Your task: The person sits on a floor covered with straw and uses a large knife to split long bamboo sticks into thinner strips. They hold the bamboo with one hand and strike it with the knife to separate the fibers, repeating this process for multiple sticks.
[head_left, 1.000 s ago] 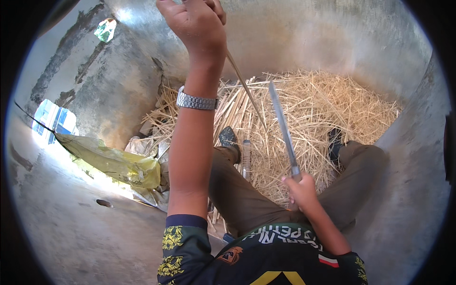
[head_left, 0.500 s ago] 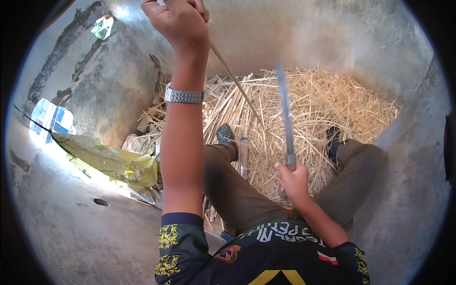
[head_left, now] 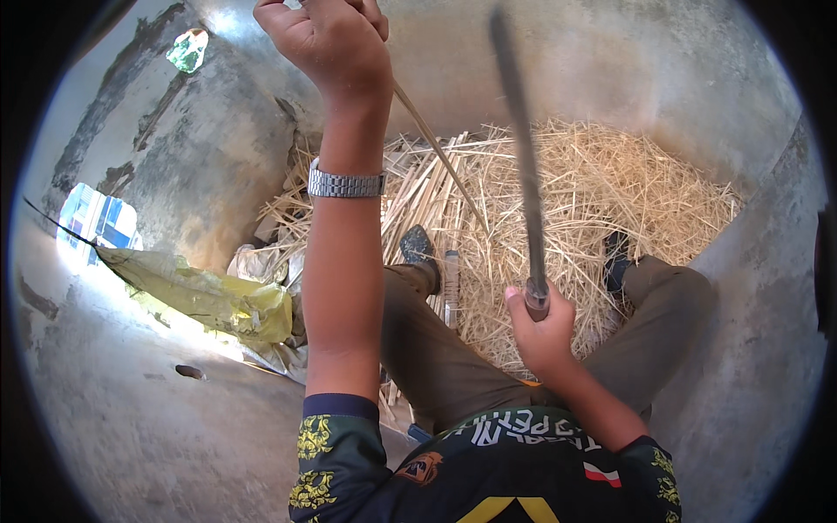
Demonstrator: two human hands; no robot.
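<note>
My left hand (head_left: 327, 44) is raised at the top of the view, closed around a thin pale cane strip (head_left: 436, 144) that slants down toward the straw. A metal watch (head_left: 346, 184) sits on that wrist. My right hand (head_left: 540, 327) grips the handle of a long dark blade (head_left: 520, 148), which points up and is blurred. Both lie above my knees in brown trousers.
A heap of pale shavings and split strips (head_left: 610, 192) covers the ground ahead, with my shoes (head_left: 418, 244) in it. A crumpled yellow sack (head_left: 209, 301) lies at left. Grey concrete walls (head_left: 628, 61) surround the spot. A wooden-handled tool (head_left: 451, 288) rests between my legs.
The blade has swung upright and higher, from leaning left to nearly vertical. My right hand moved slightly right. My left hand stays raised with the strip.
</note>
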